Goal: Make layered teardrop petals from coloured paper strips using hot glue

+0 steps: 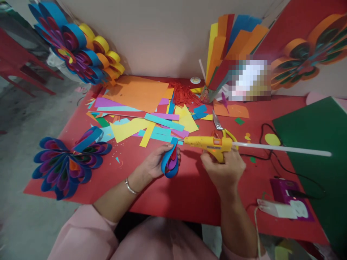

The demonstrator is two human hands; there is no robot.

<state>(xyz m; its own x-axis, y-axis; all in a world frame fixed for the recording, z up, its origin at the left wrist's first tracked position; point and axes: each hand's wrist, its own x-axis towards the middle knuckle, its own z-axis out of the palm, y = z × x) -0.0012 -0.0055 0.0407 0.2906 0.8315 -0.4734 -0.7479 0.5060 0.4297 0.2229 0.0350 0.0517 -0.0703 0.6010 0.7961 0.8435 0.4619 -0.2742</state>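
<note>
My left hand point(158, 159) pinches the top of a paper petal point(170, 169) made of nested loops, blue outside with purple and red inside. In my right hand point(226, 166) is a yellow hot glue gun point(207, 143), its fingers wrapped round the grip. The gun's metal nozzle touches or nearly touches the petal's pinched end. A long white glue stick point(282, 147) sticks out of its back. Left of my hands lies a partly built paper flower point(72, 162) of blue, purple and green loops. Scissors point(217, 122) with orange and yellow handles lie partly hidden behind the gun.
Coloured paper strips and scraps point(165, 122) cover the back of the red table point(151, 202). A cup of paper strips point(207, 93) stands by the wall. Finished paper flowers point(78, 50) lean at both sides. A black cord point(287, 169) runs to a purple power box point(287, 191) at right.
</note>
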